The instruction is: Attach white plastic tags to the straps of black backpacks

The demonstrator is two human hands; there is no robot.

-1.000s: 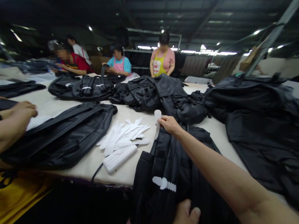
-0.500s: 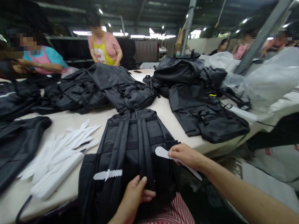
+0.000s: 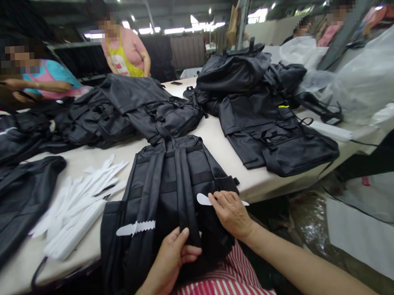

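A black backpack lies back-side up in front of me, its lower end hanging off the table edge onto my lap. My left hand is closed on the lower end of its right shoulder strap. My right hand pinches a white plastic strip and holds it flat against the backpack beside that strap. A second white strip with a toothed edge lies on the backpack's left side.
A pile of white strips lies on the cream table to the left. More black backpacks are heaped across the table. Two people work at the far side. Clear plastic sheeting is at the right.
My right hand has brought the white strip from the air down onto the backpack, closer to the strap. The view has tilted slightly down; my left hand keeps its grip.
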